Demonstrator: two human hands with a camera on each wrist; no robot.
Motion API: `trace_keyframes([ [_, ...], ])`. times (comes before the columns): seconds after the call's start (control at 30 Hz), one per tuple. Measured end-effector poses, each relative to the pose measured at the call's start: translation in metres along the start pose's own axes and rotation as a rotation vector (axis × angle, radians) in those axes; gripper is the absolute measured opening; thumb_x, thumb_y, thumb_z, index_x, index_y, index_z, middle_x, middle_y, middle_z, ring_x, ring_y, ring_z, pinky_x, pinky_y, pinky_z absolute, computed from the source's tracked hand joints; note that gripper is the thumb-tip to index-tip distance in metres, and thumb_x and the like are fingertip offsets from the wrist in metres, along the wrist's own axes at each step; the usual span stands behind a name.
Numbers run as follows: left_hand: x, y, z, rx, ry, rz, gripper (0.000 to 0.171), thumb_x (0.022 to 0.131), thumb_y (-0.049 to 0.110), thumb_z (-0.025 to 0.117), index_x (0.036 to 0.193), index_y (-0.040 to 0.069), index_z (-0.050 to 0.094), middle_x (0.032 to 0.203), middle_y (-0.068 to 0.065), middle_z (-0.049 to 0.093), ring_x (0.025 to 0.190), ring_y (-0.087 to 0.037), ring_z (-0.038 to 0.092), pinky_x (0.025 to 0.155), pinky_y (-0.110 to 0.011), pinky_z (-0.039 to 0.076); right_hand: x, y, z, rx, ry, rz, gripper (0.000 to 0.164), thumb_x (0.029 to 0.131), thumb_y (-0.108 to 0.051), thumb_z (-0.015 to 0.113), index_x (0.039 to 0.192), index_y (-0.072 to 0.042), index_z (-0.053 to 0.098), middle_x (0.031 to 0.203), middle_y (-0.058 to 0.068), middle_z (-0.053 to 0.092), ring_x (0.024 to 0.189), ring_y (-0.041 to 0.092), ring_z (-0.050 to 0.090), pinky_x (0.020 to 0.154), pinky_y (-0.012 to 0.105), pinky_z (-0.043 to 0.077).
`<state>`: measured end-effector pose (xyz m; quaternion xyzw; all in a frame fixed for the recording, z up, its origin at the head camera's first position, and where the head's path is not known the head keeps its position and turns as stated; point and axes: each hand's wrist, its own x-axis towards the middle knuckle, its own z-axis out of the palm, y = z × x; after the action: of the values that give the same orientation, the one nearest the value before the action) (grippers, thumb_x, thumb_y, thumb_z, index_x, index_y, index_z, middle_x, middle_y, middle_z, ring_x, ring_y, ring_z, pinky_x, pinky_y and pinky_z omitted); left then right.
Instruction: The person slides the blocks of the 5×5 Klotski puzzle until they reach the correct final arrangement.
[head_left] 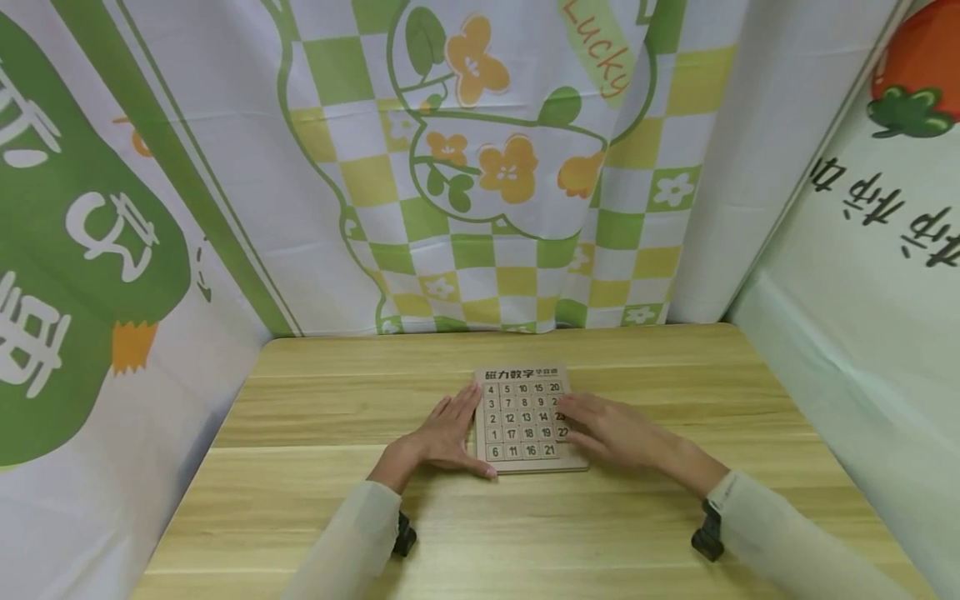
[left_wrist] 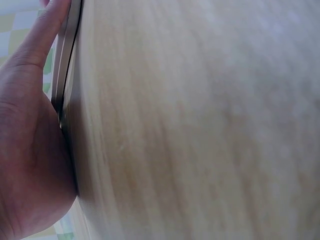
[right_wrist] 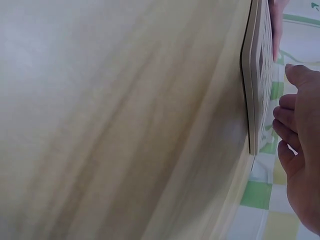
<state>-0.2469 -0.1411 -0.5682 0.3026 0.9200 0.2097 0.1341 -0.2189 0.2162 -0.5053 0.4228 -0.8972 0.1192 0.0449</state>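
Note:
A sliding number puzzle (head_left: 521,375) lies flat on the table, its numbered tiles in rows under a printed title. No number shows to the right of tile 21 (head_left: 550,450). My left hand (head_left: 444,435) rests at the puzzle's left side, with straight fingers along the edge and the thumb at the lower left corner. Over the right-hand column is my right hand (head_left: 611,427), its fingers overlapping the tiles there and partly hiding them. In the right wrist view, those slightly bent fingers (right_wrist: 286,119) appear close over the board, holding nothing.
The wooden table (head_left: 525,533) extends around the puzzle. Behind it hangs a green, yellow and white checked curtain (head_left: 480,275), with printed cloth (head_left: 247,192) at the left and more cloth (head_left: 847,333) at the right. Dark wrist cameras (head_left: 405,535) are strapped below both hands.

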Motion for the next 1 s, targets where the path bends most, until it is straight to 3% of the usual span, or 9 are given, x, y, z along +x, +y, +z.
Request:
trace_keyframes([
  [0.5,0.0,-0.002,0.002,0.01,0.015,0.013,0.151,0.07,0.087,0.074,0.17,0.011,-0.009,0.178,-0.011,-0.009,0.165,-0.025,-0.005,0.133,-0.053,0.001,0.023,0.021,0.011,0.048,-0.006,0.044,0.06,0.105,-0.031,0.067,0.15,0.007,0.054,0.155,0.029,0.052,0.142,0.048,0.051,0.117,0.061,0.043],
  [1.0,0.002,-0.005,0.003,0.008,0.008,0.014,0.153,0.069,0.088,0.074,0.17,0.009,-0.01,0.178,-0.012,-0.011,0.165,-0.025,-0.006,0.133,-0.053,-0.001,0.013,0.008,0.011,0.019,0.02,0.036,0.054,0.104,-0.033,0.067,0.143,0.005,0.061,0.145,0.026,0.061,0.134,0.044,0.06,0.113,0.057,0.049],
])
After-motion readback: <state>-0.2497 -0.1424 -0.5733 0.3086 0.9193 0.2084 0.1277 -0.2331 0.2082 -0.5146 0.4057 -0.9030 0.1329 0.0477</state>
